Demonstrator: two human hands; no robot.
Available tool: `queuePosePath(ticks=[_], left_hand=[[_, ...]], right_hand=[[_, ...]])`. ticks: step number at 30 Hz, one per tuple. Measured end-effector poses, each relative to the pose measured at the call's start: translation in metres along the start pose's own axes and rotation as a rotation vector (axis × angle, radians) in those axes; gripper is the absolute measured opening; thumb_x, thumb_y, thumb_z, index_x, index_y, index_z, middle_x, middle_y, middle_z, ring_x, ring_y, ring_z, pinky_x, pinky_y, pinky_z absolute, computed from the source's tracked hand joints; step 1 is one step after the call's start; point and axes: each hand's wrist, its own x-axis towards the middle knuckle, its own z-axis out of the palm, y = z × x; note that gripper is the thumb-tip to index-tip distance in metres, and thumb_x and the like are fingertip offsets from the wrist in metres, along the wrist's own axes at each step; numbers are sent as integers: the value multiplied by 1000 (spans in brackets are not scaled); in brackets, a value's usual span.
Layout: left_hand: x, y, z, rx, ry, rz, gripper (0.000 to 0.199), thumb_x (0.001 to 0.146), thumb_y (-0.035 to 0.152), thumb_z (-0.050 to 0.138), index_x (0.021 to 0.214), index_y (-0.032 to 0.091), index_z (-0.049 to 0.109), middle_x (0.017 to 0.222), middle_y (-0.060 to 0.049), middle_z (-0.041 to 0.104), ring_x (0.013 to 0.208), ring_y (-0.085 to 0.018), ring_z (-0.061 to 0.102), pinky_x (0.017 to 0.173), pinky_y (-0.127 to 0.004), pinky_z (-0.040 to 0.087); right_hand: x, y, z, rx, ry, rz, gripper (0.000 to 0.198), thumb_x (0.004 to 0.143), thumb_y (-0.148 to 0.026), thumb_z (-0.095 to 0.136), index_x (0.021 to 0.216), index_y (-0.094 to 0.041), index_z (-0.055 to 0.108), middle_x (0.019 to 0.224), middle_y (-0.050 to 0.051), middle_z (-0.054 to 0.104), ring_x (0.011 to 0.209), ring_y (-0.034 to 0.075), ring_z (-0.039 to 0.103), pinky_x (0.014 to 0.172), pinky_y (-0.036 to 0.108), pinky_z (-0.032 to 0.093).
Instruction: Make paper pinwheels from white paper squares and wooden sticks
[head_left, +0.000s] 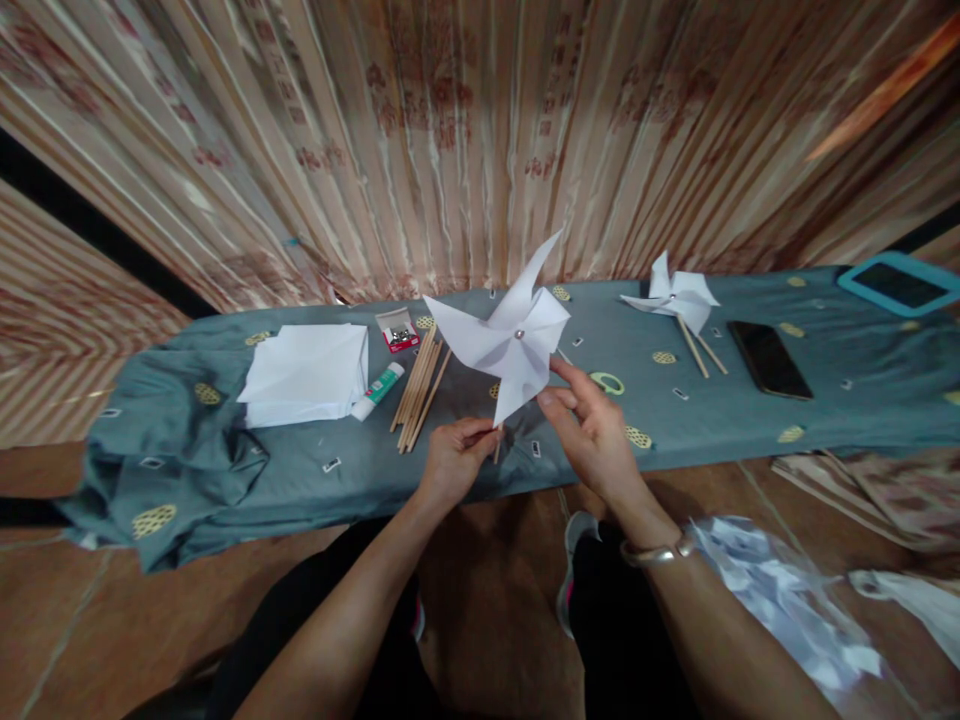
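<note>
Item: white paper pinwheel, four pointed blades, round silver pin at its hub. Location: between and just beyond both hands, above the table. I count its pale wooden stick with it, most of its length hidden.

Left hand: narrow, thumb and fingertips pinched on the stick where the lowest blade's point hangs. Right hand: thumb and forefinger close together at the near-right blade's edge; I cannot tell whether they grip or merely touch.

Hazards, as I judge them:
- Crease: thin paper; a hard right-hand press could dent the blade's curve.
- Snag: the lowest point touches the left fingertips; turning the blades now could bend or tear it.
- Tear-out: pulling a blade sideways while the stick is held could work the paper loose at the pin.
- Drop: the left pinch looks to be the main support; if it loosens, the piece could tip.

Surroundings: bundle of pale wooden rods, just left of the left hand, liable to roll if knocked. Open red-and-white cardboard box of silver pins, beyond the rods, could spill under a sweeping forearm. Light-green plastic loop handle, just beyond the right hand, could catch a knuckle.
</note>
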Motion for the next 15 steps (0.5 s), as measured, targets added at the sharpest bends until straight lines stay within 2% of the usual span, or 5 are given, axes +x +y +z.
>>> queuePosePath(ticks=[5, 7, 10, 12, 15], left_hand=[[-2, 9, 2, -21, -9, -9, 14, 66, 25, 70, 76, 18, 77, 71, -2, 73, 64, -16, 64, 65, -26, 50], [-1, 13, 3, -12, 0, -16, 13, 65, 25, 71, 75, 18, 78, 69, -2, 73, 64, -16, 64, 64, -26, 49], [1, 16, 5, -54, 35, -45, 13, 61, 27, 75, 70, 18, 77, 66, -1, 73, 62, -15, 63, 64, -26, 49], [3, 18, 7, -150, 56, -86, 17, 56, 29, 79, 69, 18, 77, 68, -2, 74, 63, -16, 64, 66, -27, 51], [6, 23, 9, -289, 67, -128, 26, 52, 32, 83, 72, 18, 77, 75, -4, 76, 69, -17, 67, 75, -30, 53]], right_hand=[[-3, -11, 4, -181, 16, 25, 49, 88, -44, 55, 130, -19, 52, 96, 7, 76, 65, 18, 67, 61, 30, 53], [-4, -11, 4, -198, 31, 14, 47, 88, -44, 55, 127, -19, 54, 97, 7, 76, 70, 19, 69, 64, 30, 54], [-5, -5, 4, -183, 27, -29, 37, 90, -44, 53, 115, -18, 62, 99, 7, 75, 87, 20, 70, 79, 31, 54], [-5, 0, 3, -197, -34, -35, 32, 91, -44, 52, 104, -19, 67, 96, 6, 75, 87, 20, 70, 80, 30, 53], [-6, 7, 4, -181, -203, -14, 31, 91, -44, 51, 95, -20, 70, 89, 4, 75, 79, 18, 69, 73, 27, 52]])
